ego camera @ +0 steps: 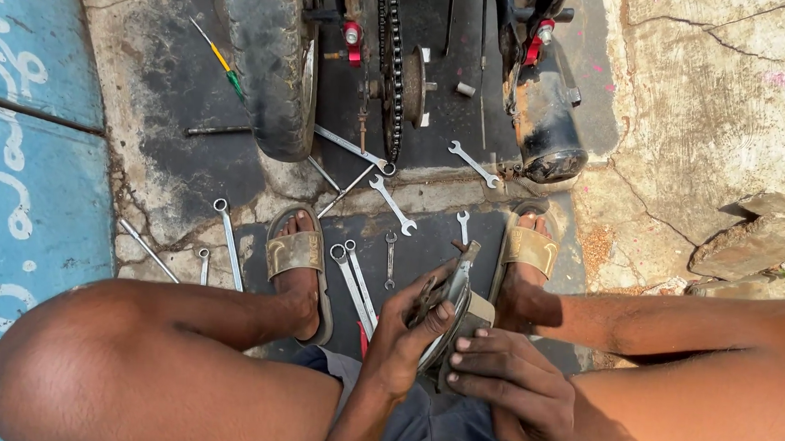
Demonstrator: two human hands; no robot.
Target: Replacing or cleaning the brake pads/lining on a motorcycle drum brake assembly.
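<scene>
— Which colours are seen on the ground?
— Blue paint with white markings is seen on the slab [24, 169]; silver spanners [391, 203] are laid over dark, stained concrete.
— And the motorcycle?
— A black tyre [271, 61] and red fittings [353, 35] are shown. Tan sandals [296, 253] are worn.

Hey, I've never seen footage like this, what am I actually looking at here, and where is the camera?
The camera sits on a person's head and looks down past their knees. They crouch on the ground in sandals behind a motorcycle: you see its rear tyre, chain and exhaust. Many spanners lie scattered on the concrete. The left hand and right hand together hold a curved metal part between the knees; what part it is, I cannot tell.
</scene>
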